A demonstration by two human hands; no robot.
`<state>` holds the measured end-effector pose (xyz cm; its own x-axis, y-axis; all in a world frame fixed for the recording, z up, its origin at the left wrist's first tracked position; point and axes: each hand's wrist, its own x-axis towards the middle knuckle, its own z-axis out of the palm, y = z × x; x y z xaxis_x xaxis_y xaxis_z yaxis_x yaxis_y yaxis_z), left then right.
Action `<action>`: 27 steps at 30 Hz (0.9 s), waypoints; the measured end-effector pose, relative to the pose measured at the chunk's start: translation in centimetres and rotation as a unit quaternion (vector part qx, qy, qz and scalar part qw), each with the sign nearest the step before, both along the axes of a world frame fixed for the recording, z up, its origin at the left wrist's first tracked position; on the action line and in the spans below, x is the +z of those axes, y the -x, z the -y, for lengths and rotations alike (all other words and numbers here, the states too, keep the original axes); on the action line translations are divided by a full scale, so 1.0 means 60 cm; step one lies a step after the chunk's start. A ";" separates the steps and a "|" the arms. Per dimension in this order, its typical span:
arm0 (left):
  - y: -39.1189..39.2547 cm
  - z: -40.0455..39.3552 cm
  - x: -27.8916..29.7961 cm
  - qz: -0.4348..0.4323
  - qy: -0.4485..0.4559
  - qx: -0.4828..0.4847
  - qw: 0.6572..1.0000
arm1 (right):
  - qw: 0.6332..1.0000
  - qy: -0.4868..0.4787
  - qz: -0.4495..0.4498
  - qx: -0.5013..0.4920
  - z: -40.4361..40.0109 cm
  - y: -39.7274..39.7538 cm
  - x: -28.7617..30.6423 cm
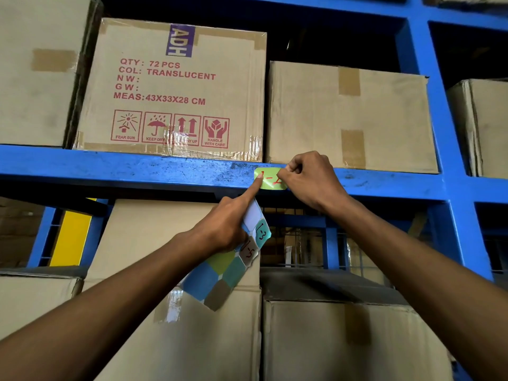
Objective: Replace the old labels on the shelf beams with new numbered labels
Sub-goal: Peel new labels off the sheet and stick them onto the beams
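Observation:
A green label (268,180) with red handwriting is stuck on the front of the blue shelf beam (137,169). My right hand (310,180) pinches the label's right edge with thumb and fingers. My left hand (228,226) presses its index fingertip on the label's left end. That same hand also holds a sheet of coloured labels (233,265), where "1-3" and "1-5" are written in black. The sheet hangs below the beam in front of a box.
Cardboard boxes (176,89) stand on the beam, a plain one (349,116) right above the label. More boxes (176,325) fill the lower level. A blue upright (437,111) rises at the right. A yellow panel (70,237) shows at lower left.

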<state>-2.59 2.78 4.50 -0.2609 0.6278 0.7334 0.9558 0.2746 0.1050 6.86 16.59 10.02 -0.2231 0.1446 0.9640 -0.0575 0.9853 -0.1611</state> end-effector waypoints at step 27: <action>0.019 -0.010 0.009 -0.053 0.031 0.015 0.998 | 0.999 -0.020 0.023 -0.035 -0.007 -0.006 0.011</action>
